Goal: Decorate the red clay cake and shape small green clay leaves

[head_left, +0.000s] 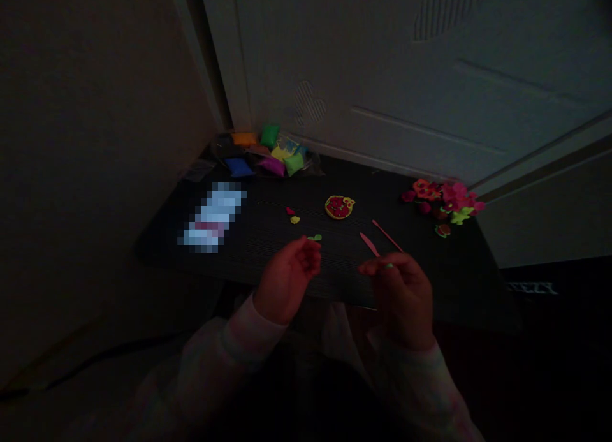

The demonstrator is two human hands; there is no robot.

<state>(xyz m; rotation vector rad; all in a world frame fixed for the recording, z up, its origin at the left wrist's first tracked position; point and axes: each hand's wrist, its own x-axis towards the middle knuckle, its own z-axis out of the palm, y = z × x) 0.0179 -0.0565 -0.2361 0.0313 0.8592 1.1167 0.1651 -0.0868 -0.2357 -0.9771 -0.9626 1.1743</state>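
Note:
My right hand (406,292) is closed in a pinch, with a small bit of green clay (389,265) between thumb and fingertip. To its left, my left hand (290,277) hovers over the table's front edge, fingers loosely curled and nothing visible in them. Just beyond those fingers are small green leaf-shaped pieces (314,238). A round red clay piece with a yellow rim (338,207) lies farther back. Left of it are a small red lump (290,210) and a yellow lump (295,220). A pink clay knife (369,244) and a thin pink stick tool (386,235) lie beyond my right hand.
Colourful clay packets (272,166) lie at the dark table's (268,250) back left. A lit, pixelated screen (215,215) is on the left. Pink and red clay flowers (454,196) stand at the right, near a small brown-and-green piece (442,230). A pale panel (335,59) rises behind.

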